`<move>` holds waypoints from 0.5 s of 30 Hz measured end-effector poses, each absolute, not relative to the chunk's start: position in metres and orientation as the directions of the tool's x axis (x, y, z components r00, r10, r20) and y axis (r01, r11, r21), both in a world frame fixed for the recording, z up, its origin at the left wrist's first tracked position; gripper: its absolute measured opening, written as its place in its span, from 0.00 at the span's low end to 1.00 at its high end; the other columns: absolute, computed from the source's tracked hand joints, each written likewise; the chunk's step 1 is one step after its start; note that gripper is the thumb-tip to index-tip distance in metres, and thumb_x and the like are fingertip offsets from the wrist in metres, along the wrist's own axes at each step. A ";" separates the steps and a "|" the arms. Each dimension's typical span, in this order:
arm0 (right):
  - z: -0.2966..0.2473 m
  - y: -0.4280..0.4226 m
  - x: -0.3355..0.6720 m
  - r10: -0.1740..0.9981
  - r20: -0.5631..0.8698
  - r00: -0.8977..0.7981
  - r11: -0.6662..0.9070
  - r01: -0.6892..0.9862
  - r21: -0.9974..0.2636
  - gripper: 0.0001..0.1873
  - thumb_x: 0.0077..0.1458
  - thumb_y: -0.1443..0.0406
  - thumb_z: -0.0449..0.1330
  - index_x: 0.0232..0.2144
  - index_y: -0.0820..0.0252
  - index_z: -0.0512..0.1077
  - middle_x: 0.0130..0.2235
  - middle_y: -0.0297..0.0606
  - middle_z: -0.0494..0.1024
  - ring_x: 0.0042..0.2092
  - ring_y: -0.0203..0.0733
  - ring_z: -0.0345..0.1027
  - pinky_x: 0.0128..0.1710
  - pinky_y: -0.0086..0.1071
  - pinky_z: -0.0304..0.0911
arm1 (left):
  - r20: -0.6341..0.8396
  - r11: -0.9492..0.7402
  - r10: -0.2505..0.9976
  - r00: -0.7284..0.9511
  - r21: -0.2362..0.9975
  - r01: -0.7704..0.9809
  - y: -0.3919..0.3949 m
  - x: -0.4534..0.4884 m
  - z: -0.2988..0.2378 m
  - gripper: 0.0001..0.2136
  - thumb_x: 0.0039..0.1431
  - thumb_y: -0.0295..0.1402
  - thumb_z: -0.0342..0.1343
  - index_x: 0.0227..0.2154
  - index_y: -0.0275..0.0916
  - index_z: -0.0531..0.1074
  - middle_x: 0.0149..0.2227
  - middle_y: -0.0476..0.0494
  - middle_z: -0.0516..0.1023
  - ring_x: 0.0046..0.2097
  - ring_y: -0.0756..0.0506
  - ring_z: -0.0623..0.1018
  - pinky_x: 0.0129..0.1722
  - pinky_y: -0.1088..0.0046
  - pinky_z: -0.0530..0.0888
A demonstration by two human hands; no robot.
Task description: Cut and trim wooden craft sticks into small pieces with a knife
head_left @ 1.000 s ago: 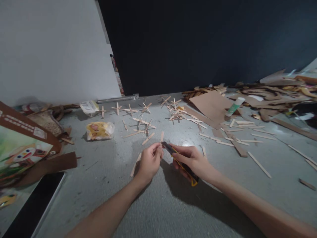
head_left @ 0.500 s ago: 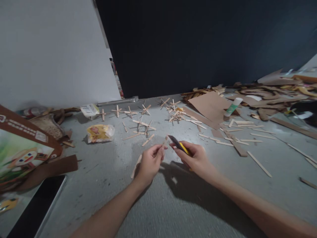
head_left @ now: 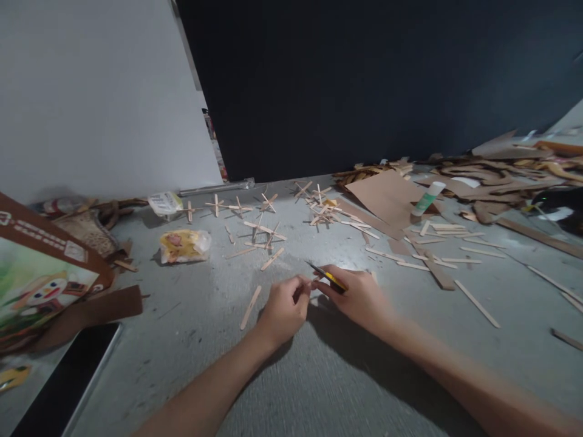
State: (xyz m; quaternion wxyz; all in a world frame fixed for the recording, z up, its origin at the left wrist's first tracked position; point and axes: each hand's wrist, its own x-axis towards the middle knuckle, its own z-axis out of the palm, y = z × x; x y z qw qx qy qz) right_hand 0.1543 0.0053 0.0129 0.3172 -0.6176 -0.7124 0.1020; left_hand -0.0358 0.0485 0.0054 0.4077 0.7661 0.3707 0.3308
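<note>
My left hand (head_left: 283,309) is closed in a pinch low over the grey floor (head_left: 319,376), its fingertips together beside my right hand; a small wooden stick piece seems to be in them but is mostly hidden. My right hand (head_left: 359,295) grips a yellow and black utility knife (head_left: 328,278), its tip pointing left and up toward my left fingertips. A loose wooden craft stick (head_left: 250,307) lies on the floor just left of my left hand.
Several crossed stick pieces (head_left: 266,230) and loose sticks (head_left: 428,255) lie scattered ahead. Cardboard sheets (head_left: 387,194) and scraps pile at the right with a glue stick (head_left: 427,198). A yellow packet (head_left: 184,244) and a printed box (head_left: 40,273) sit left. A dark wall stands behind.
Both hands have dropped closer to the floor and moved together. The knife has turned from pointing up and away to lying lower, its tip near my left fingertips.
</note>
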 end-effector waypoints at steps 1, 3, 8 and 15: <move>0.013 0.006 0.157 0.942 0.331 -0.063 0.226 0.847 -0.481 0.10 0.67 0.58 0.60 0.40 0.52 0.80 0.33 0.41 0.86 0.31 0.47 0.80 0.29 0.32 0.62 | 0.199 -0.395 0.838 0.508 0.864 0.313 0.048 -0.036 0.004 0.11 0.65 0.33 0.51 0.30 0.37 0.75 0.26 0.48 0.74 0.30 0.48 0.70 0.32 0.73 0.65; 0.013 0.005 0.160 0.927 0.351 -0.128 0.272 0.875 -0.401 0.10 0.68 0.60 0.60 0.44 0.52 0.81 0.38 0.42 0.87 0.34 0.48 0.82 0.30 0.32 0.64 | 0.195 -0.407 0.830 0.523 0.852 0.328 0.047 -0.035 0.002 0.10 0.65 0.32 0.50 0.31 0.37 0.75 0.29 0.46 0.77 0.31 0.47 0.72 0.34 0.72 0.66; 0.013 0.001 0.165 0.867 0.380 -0.321 0.448 0.838 -0.313 0.16 0.62 0.73 0.57 0.46 0.55 0.80 0.40 0.39 0.88 0.36 0.45 0.84 0.32 0.30 0.67 | 0.180 -0.424 0.788 0.589 0.853 0.305 0.048 -0.036 0.000 0.12 0.63 0.32 0.51 0.24 0.38 0.69 0.25 0.48 0.71 0.29 0.49 0.67 0.31 0.72 0.62; 0.008 0.005 0.173 0.874 0.367 -0.318 0.441 0.837 -0.324 0.14 0.64 0.70 0.56 0.48 0.56 0.79 0.39 0.41 0.88 0.34 0.45 0.83 0.33 0.30 0.68 | 0.119 -0.274 0.847 0.518 0.933 0.233 0.053 -0.036 0.000 0.15 0.63 0.41 0.55 0.23 0.40 0.64 0.22 0.53 0.64 0.26 0.50 0.63 0.28 0.73 0.60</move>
